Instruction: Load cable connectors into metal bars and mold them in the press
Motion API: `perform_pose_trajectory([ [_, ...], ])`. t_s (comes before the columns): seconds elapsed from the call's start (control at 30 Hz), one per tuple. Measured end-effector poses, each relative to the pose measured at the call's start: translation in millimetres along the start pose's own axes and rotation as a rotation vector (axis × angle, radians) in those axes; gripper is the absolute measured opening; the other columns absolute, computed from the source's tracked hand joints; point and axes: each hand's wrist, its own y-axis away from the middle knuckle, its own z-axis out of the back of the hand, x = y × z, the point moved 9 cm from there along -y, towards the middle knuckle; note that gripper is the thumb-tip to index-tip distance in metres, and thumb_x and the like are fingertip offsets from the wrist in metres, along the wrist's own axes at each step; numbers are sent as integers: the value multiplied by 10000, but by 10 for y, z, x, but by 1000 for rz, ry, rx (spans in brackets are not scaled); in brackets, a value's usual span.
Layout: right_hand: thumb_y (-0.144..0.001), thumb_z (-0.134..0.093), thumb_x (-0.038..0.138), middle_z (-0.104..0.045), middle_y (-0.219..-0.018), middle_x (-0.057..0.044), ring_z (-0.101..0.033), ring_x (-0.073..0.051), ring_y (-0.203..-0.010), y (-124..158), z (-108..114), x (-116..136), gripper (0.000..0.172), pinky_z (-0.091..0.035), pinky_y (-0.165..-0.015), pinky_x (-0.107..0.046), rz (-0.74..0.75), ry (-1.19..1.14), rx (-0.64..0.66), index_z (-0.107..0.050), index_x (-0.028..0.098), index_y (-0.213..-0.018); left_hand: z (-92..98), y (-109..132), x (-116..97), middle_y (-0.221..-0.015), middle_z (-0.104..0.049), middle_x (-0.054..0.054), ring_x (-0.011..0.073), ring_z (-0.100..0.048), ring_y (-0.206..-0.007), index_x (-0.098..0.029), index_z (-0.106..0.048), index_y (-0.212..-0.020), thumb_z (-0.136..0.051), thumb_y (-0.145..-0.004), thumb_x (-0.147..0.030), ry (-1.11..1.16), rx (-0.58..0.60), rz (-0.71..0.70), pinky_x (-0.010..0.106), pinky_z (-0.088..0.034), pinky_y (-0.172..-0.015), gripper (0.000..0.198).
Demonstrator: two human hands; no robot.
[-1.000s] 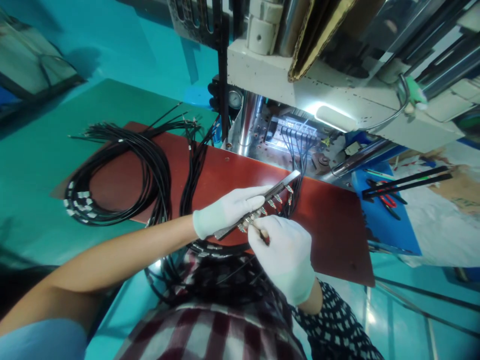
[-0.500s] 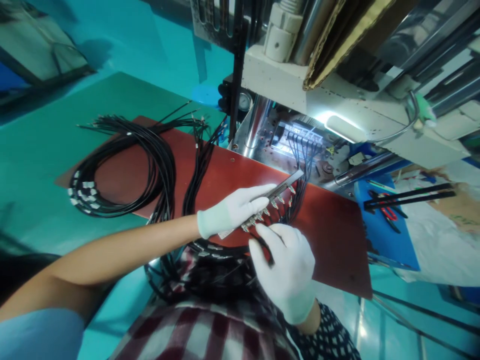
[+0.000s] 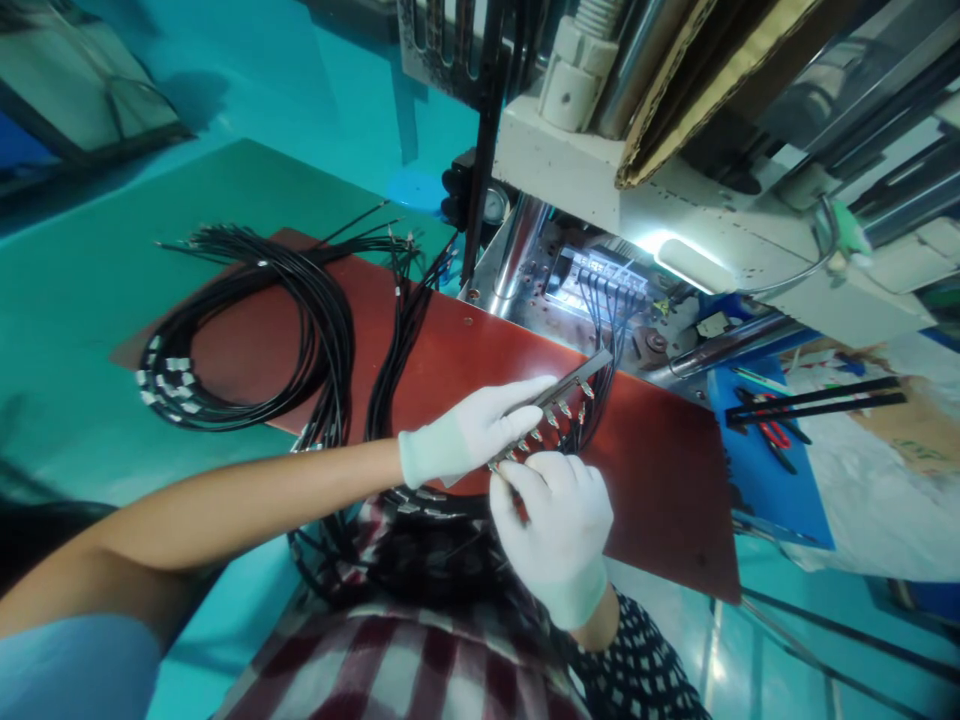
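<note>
My left hand (image 3: 476,430), in a white glove, is closed round a long metal bar (image 3: 581,374) held at a slant over the red-brown board (image 3: 660,480). Several small metal connectors (image 3: 553,418) stick out along the bar's lower right side, some with black cables. My gloved right hand (image 3: 551,525) is at the bar's near end, thumb and forefinger pinched together at the lowest connector. What lies between those fingertips is too small to make out.
Coiled black cables with white tags (image 3: 330,330) lie on the left of the board. Beyond it stands a press with a lit fixture (image 3: 600,280) holding several cables. Pliers (image 3: 776,435) rest on a blue tray (image 3: 806,500) at the right.
My right hand has moved slightly left and up to the bar's near end, and its thumb and forefinger have closed together. My left hand still holds the bar.
</note>
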Motion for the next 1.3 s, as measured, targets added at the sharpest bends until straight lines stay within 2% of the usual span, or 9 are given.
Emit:
perform_pose_trajectory([
  [0.1,-874,-690,285,-658,-792,-27,-533,-179,-725,4,82,-101,70,-330,-675,-343,-59,-19,-8,-736,238,-898,-6,11,15,-1215,-680,94,214,-654,-947,-215,-503,-1459,-455,-999,-426,33,14,24,319,-544,-816,508],
  [0.23,-840,-709,248,-658,-766,-23,-527,-181,-714,-25,145,-157,27,-336,-680,-346,-71,35,-36,-732,234,-842,-39,30,44,-1154,-698,87,188,-660,-845,-224,-481,-1472,-457,-998,-432,85,43,70,290,-555,-720,518],
  [0.4,-811,-679,192,-635,-705,-13,-519,-173,-689,-51,55,-120,89,-326,-668,-341,-55,54,-38,-684,226,-729,-27,39,34,-1133,-704,99,263,-655,-1024,-206,-513,-1450,-493,-978,-427,74,5,49,334,-569,-792,521],
  [0.53,-797,-664,174,-627,-695,-10,-524,-168,-679,-21,5,-96,97,-331,-671,-332,-49,52,-66,-666,222,-712,-30,40,26,-1076,-714,97,268,-654,-1028,-197,-528,-1436,-491,-977,-416,73,-3,46,336,-570,-784,510],
  [0.67,-822,-677,188,-642,-719,-7,-531,-167,-682,8,16,-143,91,-337,-668,-331,-69,-1,-46,-684,225,-739,-42,52,67,-1069,-709,89,225,-659,-904,-205,-512,-1449,-481,-981,-434,66,16,92,298,-563,-707,523],
  [0.8,-859,-698,251,-674,-809,-25,-570,-176,-751,11,113,-283,47,-368,-705,-328,-141,-41,-36,-733,229,-880,-76,74,114,-1066,-705,77,165,-639,-742,-227,-463,-1488,-452,-991,-458,105,61,147,247,-533,-596,548],
  [0.93,-843,-706,237,-673,-775,-24,-563,-175,-739,-25,141,-295,31,-361,-702,-331,-116,23,-31,-735,225,-846,-77,76,119,-1108,-703,81,173,-651,-767,-230,-455,-1496,-447,-994,-458,74,63,151,271,-550,-650,551],
  [1.13,-813,-684,184,-642,-692,-7,-542,-170,-686,-61,57,-237,72,-341,-672,-336,-77,34,-27,-703,219,-753,-76,60,0,-1254,-670,96,237,-637,-1066,-188,-492,-1469,-452,-1003,-398,31,37,24,360,-507,-979,513],
  [1.3,-824,-685,189,-648,-699,-2,-544,-164,-676,-36,44,-264,89,-352,-677,-327,-101,-14,-22,-694,220,-740,-99,96,97,-1216,-691,92,238,-666,-1003,-207,-451,-1497,-452,-1000,-428,42,54,129,347,-560,-870,543],
])
